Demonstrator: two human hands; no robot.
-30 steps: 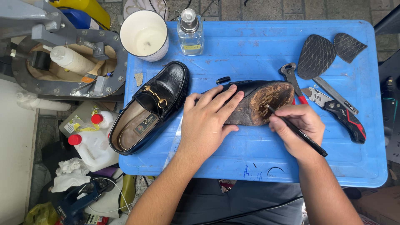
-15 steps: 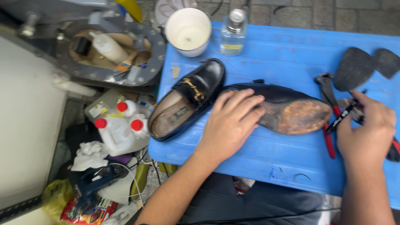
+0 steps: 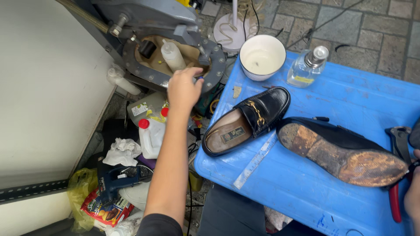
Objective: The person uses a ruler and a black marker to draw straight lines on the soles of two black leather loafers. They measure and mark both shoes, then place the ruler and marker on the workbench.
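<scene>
My left hand (image 3: 183, 89) reaches out to the left, off the blue table (image 3: 358, 98), to the rim of a round grey metal tray (image 3: 217, 65) on a machine. Its fingers curl at the rim; whether they hold anything is unclear. A black shoe (image 3: 345, 157) lies sole-up on the table, its worn brown sole showing. Only a sliver of my right hand (image 3: 413, 199) shows at the right edge by the shoe's toe, with a dark pen tip (image 3: 411, 164) at its thumb. A black loafer with a gold chain (image 3: 247, 120) stands upright beside the upturned shoe.
A clear ruler (image 3: 256, 159), white bowl (image 3: 262, 57), glass bottle (image 3: 307, 67) and red-handled pliers (image 3: 396, 183) lie on the table. A white squeeze bottle (image 3: 172, 54) sits in the tray. Below are red-capped white jugs (image 3: 151, 135), a blue power tool (image 3: 119, 178), rags and bags.
My left hand has left the upturned shoe and stretched left to the machine's tray. The view has swung left, so my right hand is now mostly out of frame.
</scene>
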